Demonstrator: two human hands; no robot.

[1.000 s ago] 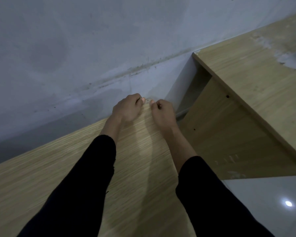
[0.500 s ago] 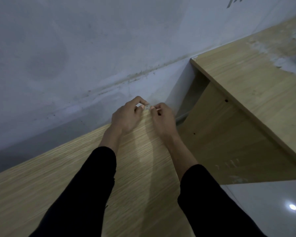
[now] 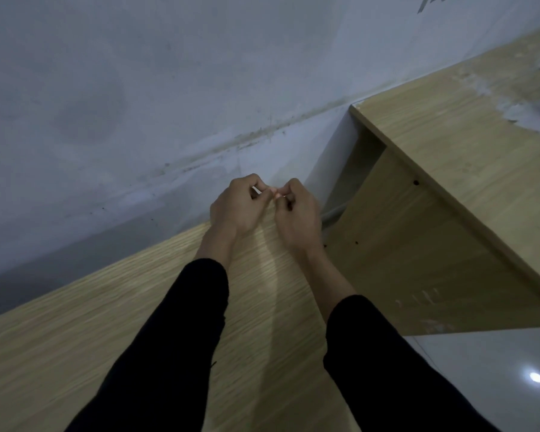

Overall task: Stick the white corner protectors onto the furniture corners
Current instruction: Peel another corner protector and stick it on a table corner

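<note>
Nearest, two black sleeves, the left sleeve (image 3: 169,338) and the right sleeve (image 3: 387,369), reach forward over a pale wood-grain tabletop (image 3: 60,353). To the right, lower down, a glossy white floor tile (image 3: 496,369) carries a bright spot of reflected light. Farther on, both bare hands meet over the tabletop's far corner. The left hand (image 3: 236,210) has its fingers curled, with thumb and forefinger pinching a small white corner protector (image 3: 256,191), of which only a sliver shows. The right hand (image 3: 300,216) is curled too, its thumb and forefinger closed tight against the left hand's fingertips, pinching the piece's hidden end. Whether the protector touches the wood cannot be seen. Right of the hands stands a second wooden desk (image 3: 465,145) with whitish smears on top. Behind everything rises a scuffed pale grey wall (image 3: 138,104).
</note>
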